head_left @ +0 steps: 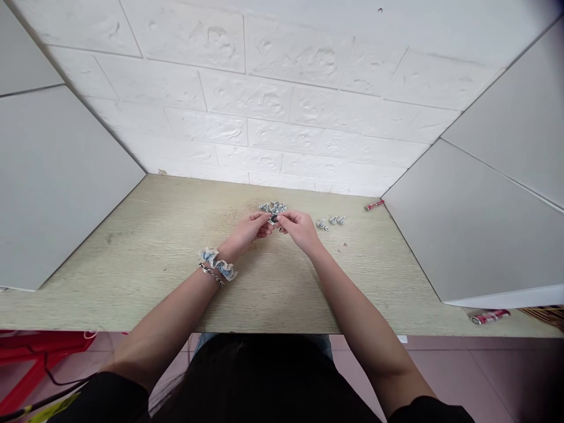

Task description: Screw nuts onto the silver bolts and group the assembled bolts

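Small metal part with a dark round face (274, 219) is sitting right between the fingertips of both hands, just above the table (273, 294) as far as I'm seeing. The left hand's grip (245, 232) is pinching it from the left with thumb and fingers, and the right hand's grip (301, 229) is doing the same from the right, so both are closing on the one little piece. Its finer details are coming out too tiny to read, sorry.

Just beyond the grip, toward the white brick-pattern wall (264, 88), a cluster of shiny metal pieces (274, 207) is lying in a heap, partly hiding behind the fingers. Off to the right of the grip, near it, a few more loose metal pieces (333, 221) are resting in a small scattered group. Further right and a bit beyond, a red cylinder (374, 205) is lying by the corner of the grey panel (493, 229), and a second red cylinder (490, 317) is lying well to the right and closer to the body.

Back along the left wrist from the grip, a blue and white scrunchie (217, 263) is bunching up, with a chain bracelet (212, 274) hanging beside it.
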Demonstrator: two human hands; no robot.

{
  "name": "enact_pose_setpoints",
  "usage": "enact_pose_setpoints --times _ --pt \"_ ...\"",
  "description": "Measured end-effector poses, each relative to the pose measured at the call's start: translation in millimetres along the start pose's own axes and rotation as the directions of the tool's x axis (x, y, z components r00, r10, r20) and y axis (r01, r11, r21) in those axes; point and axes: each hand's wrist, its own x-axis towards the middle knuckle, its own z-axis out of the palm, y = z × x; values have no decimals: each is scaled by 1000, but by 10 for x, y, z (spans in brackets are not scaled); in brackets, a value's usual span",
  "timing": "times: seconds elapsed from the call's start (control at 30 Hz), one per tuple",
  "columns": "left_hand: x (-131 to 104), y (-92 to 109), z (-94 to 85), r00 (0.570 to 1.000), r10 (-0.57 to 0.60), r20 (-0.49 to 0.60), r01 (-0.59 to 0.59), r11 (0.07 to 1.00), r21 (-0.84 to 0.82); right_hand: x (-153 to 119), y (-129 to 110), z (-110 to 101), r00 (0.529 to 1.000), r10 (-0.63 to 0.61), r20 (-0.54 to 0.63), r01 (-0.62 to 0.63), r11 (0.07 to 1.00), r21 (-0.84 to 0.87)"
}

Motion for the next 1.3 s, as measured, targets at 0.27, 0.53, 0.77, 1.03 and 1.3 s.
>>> enact_pose_setpoints --times 0.27,0.53,0.77,1.03,1.3 --pt "32 -52 -22 999 7 41 -6 999 -41 10 11 -4 998 60 7 -60 988 144" --pt "-5 -38 15 999 6 51 -4 1000 -30 4 16 -1 992 123 22 -125 986 106" --pt "-17 -10 24 998 15 61 -20 996 84 19 50 13 983 180 29 -183 975 123" --pt "-66 43 87 997 54 47 -66 947 315 5 24 33 980 197 38 -199 977 82" --pt "-66 52 70 999 49 -7 -45 965 257 64 9 -126 983 127 -133 -125 992 19"
